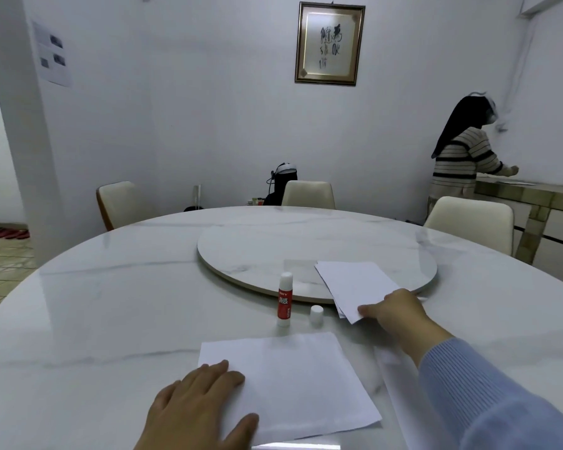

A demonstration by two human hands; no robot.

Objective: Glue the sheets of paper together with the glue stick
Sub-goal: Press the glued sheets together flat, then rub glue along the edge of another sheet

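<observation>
A white sheet of paper [293, 381] lies flat on the marble table in front of me. My left hand [195, 407] rests flat on its left edge, fingers spread. A small stack of white sheets [355, 287] lies half on the round turntable, and my right hand [394, 311] pinches its near corner. Between the two stands a red-and-white glue stick [284, 300], upright and uncapped. Its white cap [316, 315] stands on the table just to the right.
The raised round turntable [273, 251] takes up the table's middle. Cream chairs [307, 193] stand around the far side. A person in a striped top [462, 157] works at a side counter at the right.
</observation>
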